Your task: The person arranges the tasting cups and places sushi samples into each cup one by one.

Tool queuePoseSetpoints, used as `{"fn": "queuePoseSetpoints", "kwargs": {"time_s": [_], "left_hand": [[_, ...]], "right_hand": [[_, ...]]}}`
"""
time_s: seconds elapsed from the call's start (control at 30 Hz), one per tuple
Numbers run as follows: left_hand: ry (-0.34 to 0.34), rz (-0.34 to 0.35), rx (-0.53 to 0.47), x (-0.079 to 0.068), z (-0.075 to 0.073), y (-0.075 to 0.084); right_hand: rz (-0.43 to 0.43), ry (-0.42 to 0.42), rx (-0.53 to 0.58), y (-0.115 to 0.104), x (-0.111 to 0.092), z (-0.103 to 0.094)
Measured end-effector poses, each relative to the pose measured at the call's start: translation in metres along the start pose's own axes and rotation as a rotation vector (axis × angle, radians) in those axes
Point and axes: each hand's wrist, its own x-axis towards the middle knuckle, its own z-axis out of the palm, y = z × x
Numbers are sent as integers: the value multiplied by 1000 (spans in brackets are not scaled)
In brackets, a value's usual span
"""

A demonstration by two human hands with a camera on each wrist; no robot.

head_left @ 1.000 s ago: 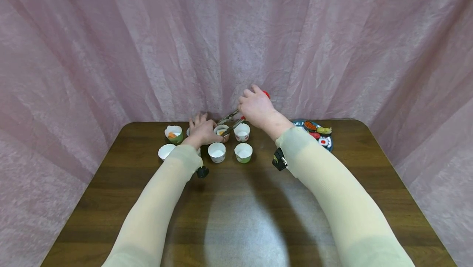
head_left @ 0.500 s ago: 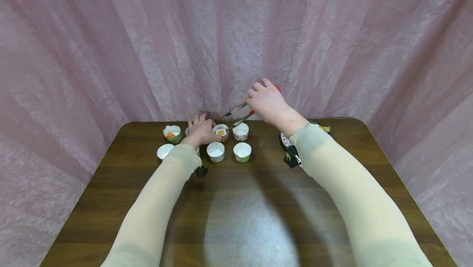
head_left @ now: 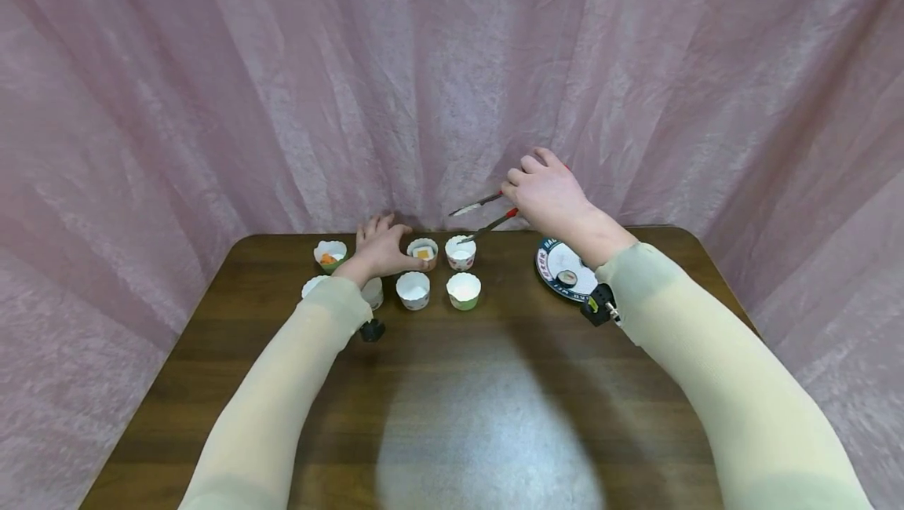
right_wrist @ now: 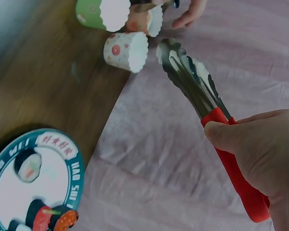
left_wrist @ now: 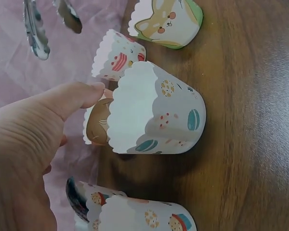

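Observation:
My right hand grips red-handled metal tongs. The tongs' tips are spread, with nothing between them, above the back right paper cup. My left hand is at the back row of cups, fingers spread. Its thumb lies right at the rim of a cup with a brown animal print. In the head view, a yellow-topped white sushi piece sits inside that cup. An orange piece lies in the back left cup. A further back cup is hidden behind my left hand.
Several paper cups form two rows; the front row includes a white one and a green one. A blue-rimmed plate bears several sushi pieces, including a roll, at the right. A pink curtain hangs behind the table.
My right hand has drawn the tongs right, away from the cup holding the yellow-topped piece. The left hand has shifted slightly left, and its fingers are spread more.

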Motion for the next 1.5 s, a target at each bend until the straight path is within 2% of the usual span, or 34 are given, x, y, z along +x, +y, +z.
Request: {"fn": "queuePoseSetpoints", "kwargs": {"time_s": [0.27, 0.6, 0.87, 1.27, 1.5], "left_hand": [[55, 95, -43, -20, -11, 3], [146, 153, -45, -39, -19, -3], [148, 161, -61, -57, -20, -2], [172, 202, -59, -73, -18, 3], [168, 206, -55, -82, -14, 7]], "right_hand": [[20, -14, 33, 13, -23, 0], [53, -33, 55, 33, -54, -2], [72, -14, 41, 46, -80, -3], [72, -9, 62, 61, -116, -4], [60, -61, 45, 67, -133, -4]]}}
